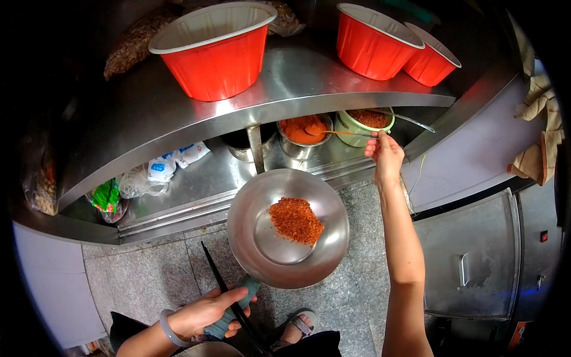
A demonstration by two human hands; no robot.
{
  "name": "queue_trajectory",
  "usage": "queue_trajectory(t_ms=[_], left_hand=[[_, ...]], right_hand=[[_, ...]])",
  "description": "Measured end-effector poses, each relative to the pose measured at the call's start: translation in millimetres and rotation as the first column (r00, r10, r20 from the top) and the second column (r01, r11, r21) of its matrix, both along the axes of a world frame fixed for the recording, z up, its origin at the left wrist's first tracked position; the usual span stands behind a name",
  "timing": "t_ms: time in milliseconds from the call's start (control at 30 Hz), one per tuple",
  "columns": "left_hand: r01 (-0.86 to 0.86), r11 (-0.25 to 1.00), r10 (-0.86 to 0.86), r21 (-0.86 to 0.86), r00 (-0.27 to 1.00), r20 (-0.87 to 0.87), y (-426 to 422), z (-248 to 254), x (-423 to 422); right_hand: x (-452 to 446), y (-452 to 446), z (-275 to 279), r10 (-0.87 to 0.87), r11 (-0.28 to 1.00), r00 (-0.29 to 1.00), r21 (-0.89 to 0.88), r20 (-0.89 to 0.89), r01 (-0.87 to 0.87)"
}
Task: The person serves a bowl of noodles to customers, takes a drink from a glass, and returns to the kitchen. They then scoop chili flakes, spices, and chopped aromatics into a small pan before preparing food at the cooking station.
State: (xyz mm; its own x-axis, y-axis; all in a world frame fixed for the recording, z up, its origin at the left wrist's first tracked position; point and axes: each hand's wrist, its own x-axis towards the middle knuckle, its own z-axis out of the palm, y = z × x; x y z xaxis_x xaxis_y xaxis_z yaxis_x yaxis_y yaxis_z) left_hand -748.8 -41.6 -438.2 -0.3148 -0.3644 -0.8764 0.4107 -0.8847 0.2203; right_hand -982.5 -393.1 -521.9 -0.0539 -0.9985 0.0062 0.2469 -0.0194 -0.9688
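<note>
My left hand (217, 312) is closed around a grey-green cloth (247, 290) at the near edge of a round metal pan (247, 199), and a pair of black chopsticks (215, 268) runs through the same grip. Whether the cloth wraps a handle is hidden. Coarse red chili flakes (295, 220) lie heaped in the pan's bottom. With fingers pinched, my right hand (386, 153) holds the thin handle of a spoon (348, 133). The spoon's bowl rests in orange-red powder (295, 126) inside a metal pot (299, 152).
A pale green tub (355, 141) of chili flakes with another metal handle stands right of the pot. A ladle handle (256, 149) sticks up from a dark-filled pot. Red bowls (217, 68) stand on the steel upper shelf (297, 68). Plastic bags (160, 169) lie left on the lower shelf.
</note>
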Motion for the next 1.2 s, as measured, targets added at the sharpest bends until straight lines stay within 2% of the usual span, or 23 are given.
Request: queue_trajectory(t_ms=[400,700,867,900,1033,1200], left_hand=[[0.000,1.000,0.000,-0.029,1.000,-0.015,2.0,-4.5,0.5],[-0.014,1.000,0.014,-0.028,1.000,-0.019,2.7,-6.5,0.0],[0.033,0.999,-0.031,-0.018,0.997,0.067,1.3,-2.8,-2.6],[-0.013,1.000,0.014,-0.012,0.999,0.049,3.1,-2.9,-0.9],[-0.031,1.000,0.031,-0.004,0.999,0.040,1.5,0.6,-1.0],[-0.055,0.998,0.055,0.011,0.998,0.037,3.0,1.0,-2.6]], right_hand=[[-1.7,-2.2,1.0,0.002,1.000,0.996,0.008,-0.094,-0.001],[-6.0,3.6,1.8,0.014,1.000,1.000,0.005,0.000,-0.014],[-20.3,33.0,22.0,0.097,0.994,0.995,-0.054,0.038,-0.095],[-23.4,42.9,27.6,0.117,0.992,0.992,-0.048,0.038,-0.115],[-25.8,78.1,40.5,0.222,0.975,0.967,0.034,-0.125,-0.219],[-28.9,97.6,40.0,0.239,0.971,0.954,0.054,-0.180,-0.233]])
